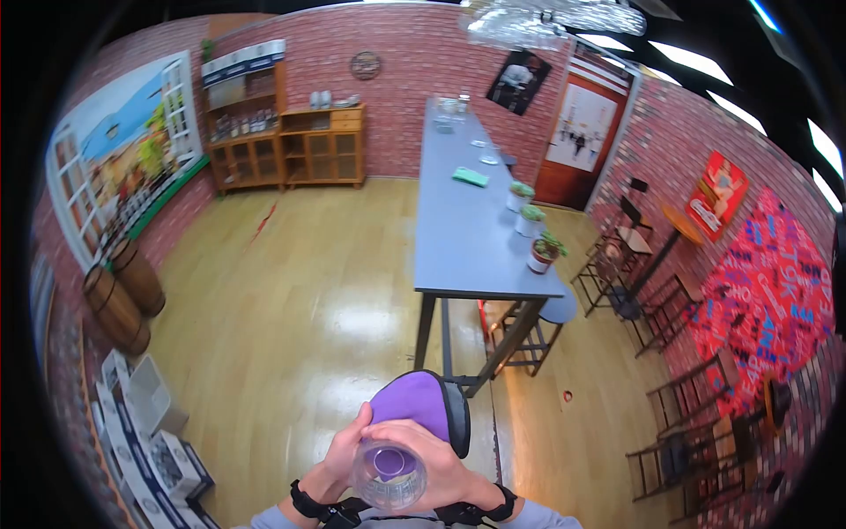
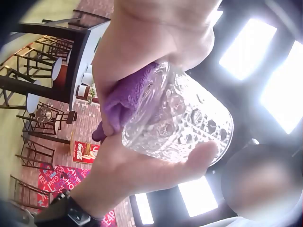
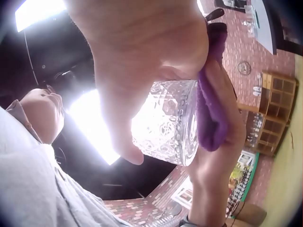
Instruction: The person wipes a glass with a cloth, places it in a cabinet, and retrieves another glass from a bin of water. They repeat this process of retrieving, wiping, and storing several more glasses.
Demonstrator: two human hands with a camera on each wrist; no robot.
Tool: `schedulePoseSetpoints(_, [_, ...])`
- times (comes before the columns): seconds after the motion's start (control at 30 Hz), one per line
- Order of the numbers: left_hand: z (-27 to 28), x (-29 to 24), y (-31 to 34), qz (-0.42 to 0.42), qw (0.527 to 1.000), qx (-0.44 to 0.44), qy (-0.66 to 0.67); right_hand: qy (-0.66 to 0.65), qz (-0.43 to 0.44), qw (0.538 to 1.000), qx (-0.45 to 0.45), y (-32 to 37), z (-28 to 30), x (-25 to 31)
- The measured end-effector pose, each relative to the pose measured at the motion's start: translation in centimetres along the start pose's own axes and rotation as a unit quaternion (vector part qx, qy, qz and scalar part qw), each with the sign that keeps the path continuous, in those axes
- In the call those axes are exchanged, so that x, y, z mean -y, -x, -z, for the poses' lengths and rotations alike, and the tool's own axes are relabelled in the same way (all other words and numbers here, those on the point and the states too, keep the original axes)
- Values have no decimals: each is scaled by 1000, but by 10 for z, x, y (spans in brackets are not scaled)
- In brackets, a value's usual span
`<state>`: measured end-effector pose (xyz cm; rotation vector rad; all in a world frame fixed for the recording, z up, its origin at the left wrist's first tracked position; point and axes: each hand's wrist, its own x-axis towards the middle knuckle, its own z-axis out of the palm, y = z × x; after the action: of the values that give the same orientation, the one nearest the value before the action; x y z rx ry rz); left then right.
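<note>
In the head view a clear patterned glass point(image 1: 389, 480) is held low in front of the body, between the left hand point(image 1: 337, 457) and right hand point(image 1: 441, 463). A purple cloth point(image 1: 410, 401) with a dark edge spreads beyond them. The left wrist view has the cloth point(image 2: 127, 100) bunched against one end of the glass point(image 2: 184, 116), by the left hand point(image 2: 158, 40). The right hand point(image 2: 135, 172) lays its thumb along the glass. From the right wrist, the right hand point(image 3: 130, 56) grips the glass point(image 3: 163, 123); the left hand point(image 3: 213, 163) holds the cloth point(image 3: 210, 116). Some fingertips are hidden.
Ahead stands a long grey-topped table point(image 1: 476, 238) with potted plants point(image 1: 544, 251), a green cloth point(image 1: 471, 177) and glassware. A stool point(image 1: 557, 309) is beside it. Chairs line the right wall; wooden barrels point(image 1: 116, 304) and white bins point(image 1: 152, 392) stand left.
</note>
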<state>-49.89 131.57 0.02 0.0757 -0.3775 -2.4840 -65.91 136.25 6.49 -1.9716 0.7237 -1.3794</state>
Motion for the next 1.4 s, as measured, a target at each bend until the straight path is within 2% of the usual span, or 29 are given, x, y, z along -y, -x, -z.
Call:
schedulePoseSetpoints(0.07, [-6,-4,7,-11,993,81,80,-21,5,999,26,-9,-4,-9])
schedulePoseSetpoints(0.1, [-7,-8,13,-36,994,76,73,-24,9,999,30,-17,-8,-16])
schedulePoseSetpoints(0.17, [-6,-8,31,-74,992,-3,100,-53,40,996,52,-25,-19,-26])
schedulePoseSetpoints(0.2, [-3,-6,41,-94,990,-8,100,-38,49,996,69,-26,-24,-30])
schedulePoseSetpoints(0.27, [5,-1,59,-140,985,-93,44,-28,61,993,97,-29,-31,-35])
schedulePoseSetpoints(0.3, [3,2,65,-154,983,-95,45,-15,53,992,115,-29,-32,-38])
schedulePoseSetpoints(0.37, [-6,11,77,-146,944,-289,-59,-5,47,990,134,-28,-34,-43])
schedulePoseSetpoints(0.43, [-10,16,88,-134,942,-298,-75,-5,-45,994,98,-20,-40,-49])
schedulePoseSetpoints(0.47, [-12,17,93,-116,941,-304,-92,-94,-112,987,62,-14,-47,-53])
schedulePoseSetpoints(0.5, [-17,17,97,-117,941,-302,-96,-93,-108,988,60,-13,-53,-51])
schedulePoseSetpoints(0.57, [-25,18,103,-160,926,-304,-156,-176,-215,961,-16,-12,-64,-45])
schedulePoseSetpoints(0.63, [-13,22,113,-184,914,-307,-189,-164,-218,962,-19,-12,-73,-45])
schedulePoseSetpoints(0.67, [-8,23,121,-154,858,-359,-334,-156,-226,961,-18,-12,-78,-44])
schedulePoseSetpoints(0.7, [-8,21,124,-122,777,-402,-469,-153,-222,963,-19,-12,-82,-43])
schedulePoseSetpoints(0.77, [-11,22,126,-105,789,-408,-447,-124,-223,966,-24,-11,-89,-40])
schedulePoseSetpoints(0.8, [-16,21,115,-217,738,-334,-545,-136,-227,964,-10,-12,-91,-40])
schedulePoseSetpoints(0.83, [-24,18,105,-322,665,-251,-626,-132,-227,965,-11,-13,-91,-36])
schedulePoseSetpoints(0.87, [-34,10,97,-359,630,-214,-654,-144,-237,961,-5,-14,-92,-30])
schedulePoseSetpoints(0.9, [-53,2,90,-386,637,-162,-647,-156,-246,957,-2,-15,-92,-26])
schedulePoseSetpoints(0.93, [-53,-2,90,-384,637,-163,-648,-98,-252,962,42,-13,-90,-30])
schedulePoseSetpoints(1.0, [-44,-11,87,-381,638,-162,-650,-112,-236,964,50,-17,-86,-30])
schedulePoseSetpoints(1.07, [-34,-20,86,-383,668,-135,-623,-122,-217,967,55,-15,-88,-32])
schedulePoseSetpoints(1.1, [-36,-21,85,-365,722,-148,-569,-123,-217,967,53,-17,-88,-29])
schedulePoseSetpoints(1.17, [-29,-26,98,-271,818,-194,-469,-16,-124,989,73,-22,-83,-16])
schedulePoseSetpoints(1.2, [-26,-28,98,-268,818,-197,-469,-9,-72,992,106,-22,-81,-10])
schedulePoseSetpoints(1.27, [-21,-37,98,-212,884,-134,-394,-42,-62,990,118,-25,-83,-8])
schedulePoseSetpoints(1.4, [-23,-40,96,-175,889,-168,-389,-64,-19,989,133,-26,-87,-8])
